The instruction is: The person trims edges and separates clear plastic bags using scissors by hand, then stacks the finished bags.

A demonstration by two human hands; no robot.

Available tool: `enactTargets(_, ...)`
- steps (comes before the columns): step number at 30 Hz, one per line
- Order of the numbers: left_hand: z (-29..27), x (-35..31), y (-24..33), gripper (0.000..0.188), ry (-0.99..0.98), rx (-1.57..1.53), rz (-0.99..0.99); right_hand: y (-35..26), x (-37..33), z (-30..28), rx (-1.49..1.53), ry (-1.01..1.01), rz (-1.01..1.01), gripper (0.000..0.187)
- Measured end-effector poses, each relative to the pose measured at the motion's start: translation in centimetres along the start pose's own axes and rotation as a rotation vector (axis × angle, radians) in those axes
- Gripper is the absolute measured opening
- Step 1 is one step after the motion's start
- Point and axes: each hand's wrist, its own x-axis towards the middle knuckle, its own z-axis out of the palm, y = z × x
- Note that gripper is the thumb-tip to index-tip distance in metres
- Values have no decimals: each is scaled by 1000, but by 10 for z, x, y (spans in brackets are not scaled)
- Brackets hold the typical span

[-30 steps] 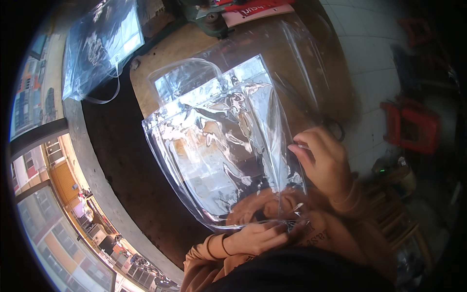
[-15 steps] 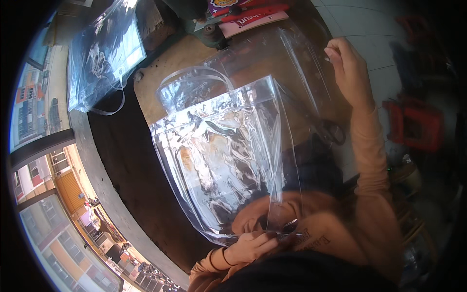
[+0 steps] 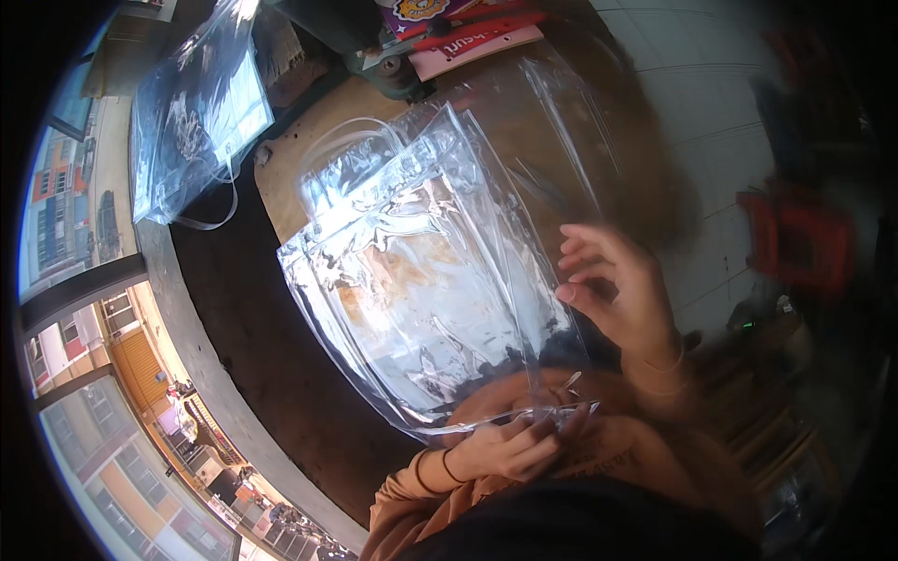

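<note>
A clear plastic bag [image 3: 421,290] with a pale handle lies over the table, its near edge drawn up against my body. My left hand [image 3: 514,449] is closed on that near edge, with the fingers pinched on the film and a black band round the wrist. Just right of the bag's side, my right hand [image 3: 613,285] is in the air, fingers apart and slightly curled, holding nothing I can see. Glare and reflections hide part of the bag's inside.
More clear bags [image 3: 201,131] with a loop handle lie at the far left by the window ledge. Clear film [image 3: 552,122] covers the brown tabletop beyond. A dark green machine part [image 3: 393,70] and a pink board [image 3: 477,49] are at the back. A red stool [image 3: 800,238] stands right.
My right hand has come down and left, nearer the bag, and its fingers have opened. The bag has shifted left and its far right corner has swung left. My left hand keeps its grip.
</note>
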Motion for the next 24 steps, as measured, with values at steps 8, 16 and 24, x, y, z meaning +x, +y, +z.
enactTargets(8,11,6,11,45,-21,37,-68,1,12,12,3,120,-20,9)
enactTargets(16,-14,74,-65,36,-224,230,-125,-6,11,13,309,3,111,19)
enactTargets(24,-7,118,-166,17,-263,-19,-96,2,13,-4,554,-144,237,21)
